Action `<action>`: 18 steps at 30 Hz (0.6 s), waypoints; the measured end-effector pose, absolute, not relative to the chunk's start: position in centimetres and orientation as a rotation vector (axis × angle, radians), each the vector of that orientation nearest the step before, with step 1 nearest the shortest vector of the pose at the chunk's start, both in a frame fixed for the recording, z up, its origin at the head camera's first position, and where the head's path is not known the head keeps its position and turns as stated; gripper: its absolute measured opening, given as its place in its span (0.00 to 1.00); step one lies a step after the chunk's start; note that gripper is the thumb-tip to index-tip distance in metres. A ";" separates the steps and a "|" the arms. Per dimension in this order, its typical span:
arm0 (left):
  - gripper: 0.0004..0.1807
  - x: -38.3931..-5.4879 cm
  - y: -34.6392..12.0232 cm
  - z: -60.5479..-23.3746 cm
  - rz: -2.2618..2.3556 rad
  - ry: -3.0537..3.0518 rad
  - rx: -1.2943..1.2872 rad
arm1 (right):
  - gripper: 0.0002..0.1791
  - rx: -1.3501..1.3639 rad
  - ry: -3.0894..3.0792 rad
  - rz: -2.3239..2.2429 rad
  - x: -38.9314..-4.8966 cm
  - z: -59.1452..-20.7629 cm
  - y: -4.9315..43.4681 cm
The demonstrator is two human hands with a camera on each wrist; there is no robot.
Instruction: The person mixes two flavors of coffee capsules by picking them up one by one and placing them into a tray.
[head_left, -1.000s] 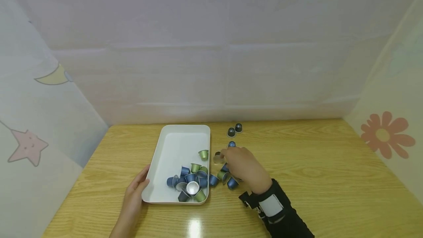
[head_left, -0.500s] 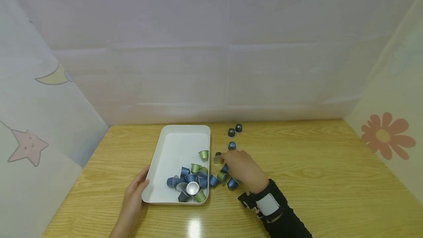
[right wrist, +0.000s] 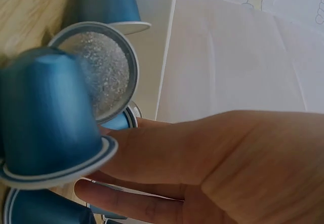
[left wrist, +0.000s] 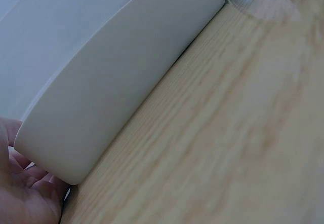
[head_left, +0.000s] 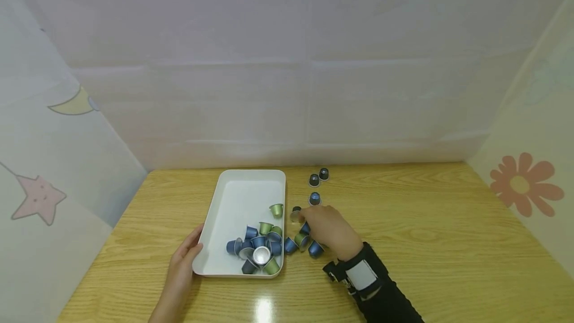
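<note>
My left hand (head_left: 181,258) grips the near left corner of a white tray (head_left: 237,188), thumb at the rim and fingers beneath, as the left wrist view also shows. Blue, green and dark coffee capsules (head_left: 258,242) lie heaped in the tray's near right part. Beyond the tray's right wall, my right hand (head_left: 332,228) pinches a dark-topped coffee capsule (head_left: 296,215) at its fingertips. Below these fingers lie a green capsule (head_left: 301,239) and several blue capsules (head_left: 316,249). In the right wrist view, a large blue capsule (right wrist: 50,117) hides my fingertips.
Two dark capsules (head_left: 314,180) stand near the table's back edge, with a blue one (head_left: 315,198) in front of them. The wooden table (head_left: 426,223) meets white fabric walls (head_left: 287,113) at the back and sides.
My right hand has shifted slightly toward me and then stayed nearly still, its fingertips at the same dark-topped capsule. My left hand and the tray have not moved.
</note>
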State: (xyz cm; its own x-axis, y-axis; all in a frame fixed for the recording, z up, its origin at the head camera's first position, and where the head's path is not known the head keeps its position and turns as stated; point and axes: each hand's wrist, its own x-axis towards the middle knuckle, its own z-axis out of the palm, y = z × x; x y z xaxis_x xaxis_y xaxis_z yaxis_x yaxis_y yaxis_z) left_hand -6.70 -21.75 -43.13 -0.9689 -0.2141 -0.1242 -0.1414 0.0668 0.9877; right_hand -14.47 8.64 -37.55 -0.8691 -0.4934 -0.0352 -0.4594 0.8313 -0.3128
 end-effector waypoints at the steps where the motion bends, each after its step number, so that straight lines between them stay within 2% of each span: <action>1: 0.27 -6.7 -21.7 -43.1 -2.075 -2.254 0.377 | 0.15 -0.759 2.898 -0.455 -14.5 -37.6 8.6; 18: 0.27 -6.5 -21.7 -42.9 -2.071 -2.281 0.377 | 0.11 -0.724 2.915 -0.448 -14.9 -38.0 8.8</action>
